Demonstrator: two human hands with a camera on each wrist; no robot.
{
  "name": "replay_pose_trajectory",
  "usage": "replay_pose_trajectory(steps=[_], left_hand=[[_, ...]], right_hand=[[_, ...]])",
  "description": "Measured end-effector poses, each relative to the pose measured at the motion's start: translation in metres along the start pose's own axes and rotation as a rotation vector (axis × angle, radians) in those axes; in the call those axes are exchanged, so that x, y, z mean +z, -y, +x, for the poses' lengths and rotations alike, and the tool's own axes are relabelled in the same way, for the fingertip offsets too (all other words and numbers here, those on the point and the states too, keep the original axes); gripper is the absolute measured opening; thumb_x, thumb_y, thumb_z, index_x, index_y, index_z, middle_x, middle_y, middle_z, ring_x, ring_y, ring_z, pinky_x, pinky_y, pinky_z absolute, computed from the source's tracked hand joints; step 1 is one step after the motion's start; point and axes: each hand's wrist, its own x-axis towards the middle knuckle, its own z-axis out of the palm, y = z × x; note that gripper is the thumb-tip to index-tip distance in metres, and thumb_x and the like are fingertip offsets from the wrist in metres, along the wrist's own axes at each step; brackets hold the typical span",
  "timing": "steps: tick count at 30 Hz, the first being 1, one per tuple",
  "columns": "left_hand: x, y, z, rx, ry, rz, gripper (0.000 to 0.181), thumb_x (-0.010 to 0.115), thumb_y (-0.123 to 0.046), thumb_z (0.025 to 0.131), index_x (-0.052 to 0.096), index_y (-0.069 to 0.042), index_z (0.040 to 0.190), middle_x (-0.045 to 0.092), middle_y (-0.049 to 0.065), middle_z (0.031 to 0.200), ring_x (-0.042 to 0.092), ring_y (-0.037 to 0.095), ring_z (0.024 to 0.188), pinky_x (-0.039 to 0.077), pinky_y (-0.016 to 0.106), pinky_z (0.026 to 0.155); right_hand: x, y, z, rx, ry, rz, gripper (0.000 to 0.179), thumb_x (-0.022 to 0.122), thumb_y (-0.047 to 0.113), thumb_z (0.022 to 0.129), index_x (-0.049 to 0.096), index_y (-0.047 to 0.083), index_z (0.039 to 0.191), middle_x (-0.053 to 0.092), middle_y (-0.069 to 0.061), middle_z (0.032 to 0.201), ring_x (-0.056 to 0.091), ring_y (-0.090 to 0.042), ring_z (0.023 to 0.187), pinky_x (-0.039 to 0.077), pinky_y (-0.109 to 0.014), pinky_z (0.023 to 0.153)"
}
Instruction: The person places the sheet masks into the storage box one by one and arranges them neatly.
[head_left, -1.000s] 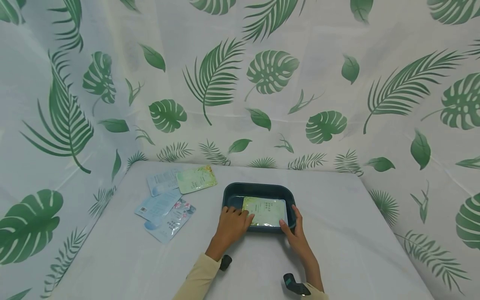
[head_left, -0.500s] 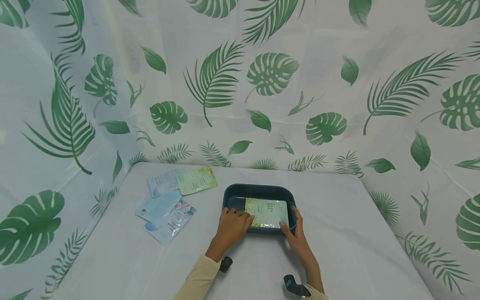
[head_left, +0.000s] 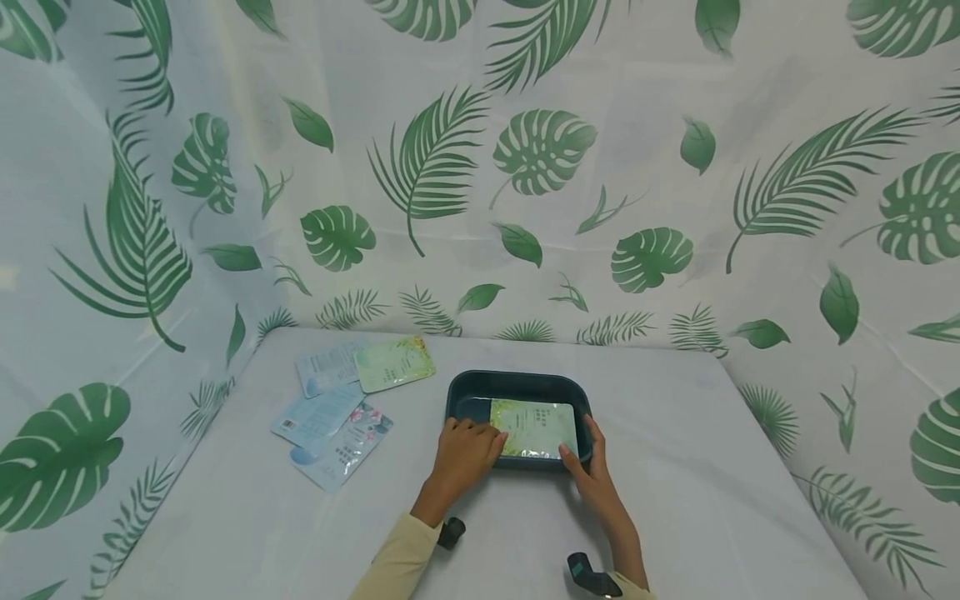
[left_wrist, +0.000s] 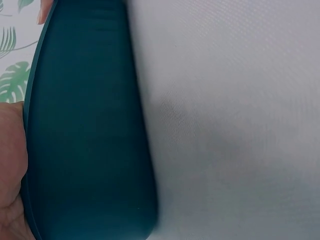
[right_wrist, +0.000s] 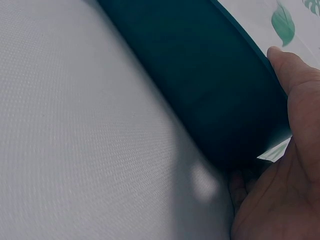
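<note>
A deep dark-teal tray (head_left: 517,383) with rounded corners stands on the table, and a flat pale-green sachet (head_left: 536,429) lies in its right part. My left hand (head_left: 465,454) reaches over the tray's front-left rim, its fingers bent down inside with the tips hidden. Its thumb side overlaps the sachet's left edge, and I cannot tell whether it pinches the sachet. My right hand (head_left: 592,471) grips the front-right corner, thumb over the rim at the sachet, fingers round the outer side. In the right wrist view, the right hand (right_wrist: 280,185) has its lower fingers at the tray's base.
To the left lie several overlapping sachets: a green one (head_left: 393,364), a blue one (head_left: 318,414) and one with pink flowers (head_left: 343,446). They rest on the white-covered table (head_left: 660,500). A leaf-patterned curtain (head_left: 525,208) encloses the back and sides.
The green sachet in the tray has shifted slightly to the right and straightened. Both hands stay at the tray in much the same place.
</note>
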Motion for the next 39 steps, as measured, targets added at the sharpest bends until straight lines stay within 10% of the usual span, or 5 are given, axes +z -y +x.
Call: replay_pose_trajectory(steps=[10,17,22,28,39], left_hand=[[0.002,0.002,-0.001,0.026,-0.065,0.009,0.043,0.040,-0.040,0.104,0.076,-0.021,0.088,0.075,-0.007,0.090,0.062,0.014,0.076,0.030,0.026,0.065],[0.003,0.002,-0.003,-0.016,0.032,0.001,0.039,0.044,-0.039,0.103,0.076,-0.021,0.094,0.075,-0.007,0.096,0.066,0.014,0.082,0.033,0.026,0.067],[-0.002,0.011,-0.004,-0.030,0.177,-0.183,0.043,0.035,-0.043,0.105,0.072,-0.020,0.109,0.071,-0.004,0.115,0.065,0.017,0.102,0.041,0.034,0.081],[-0.012,0.037,-0.004,0.028,0.118,-0.485,0.033,0.044,-0.033,0.105,0.067,-0.013,0.118,0.062,0.007,0.130,0.055,0.023,0.124,0.044,0.043,0.104],[-0.036,0.122,-0.022,-0.349,0.014,-0.478,0.021,0.057,-0.016,0.099,0.066,-0.005,0.115,0.064,0.015,0.122,0.057,0.033,0.120,0.044,0.049,0.101]], right_hand=[[0.000,0.001,0.000,0.002,-0.002,-0.006,0.077,0.050,0.039,0.101,-0.001,0.027,0.157,-0.007,-0.016,0.164,-0.007,-0.041,0.150,0.002,-0.066,0.115],[0.001,0.000,-0.001,0.009,-0.003,-0.003,0.077,0.050,0.040,0.100,0.000,0.028,0.156,-0.006,-0.017,0.164,-0.006,-0.042,0.150,0.003,-0.067,0.114],[0.001,-0.001,-0.001,0.004,-0.001,-0.002,0.077,0.051,0.042,0.100,0.000,0.029,0.156,-0.006,-0.017,0.164,-0.005,-0.043,0.150,0.004,-0.068,0.114],[-0.002,0.003,-0.002,0.000,0.002,-0.001,0.077,0.051,0.039,0.100,0.000,0.027,0.156,-0.006,-0.017,0.164,-0.005,-0.042,0.150,0.005,-0.068,0.114],[-0.002,0.005,-0.003,-0.015,0.015,0.006,0.077,0.051,0.038,0.101,-0.001,0.026,0.157,-0.007,-0.017,0.164,-0.006,-0.042,0.150,0.005,-0.068,0.114]])
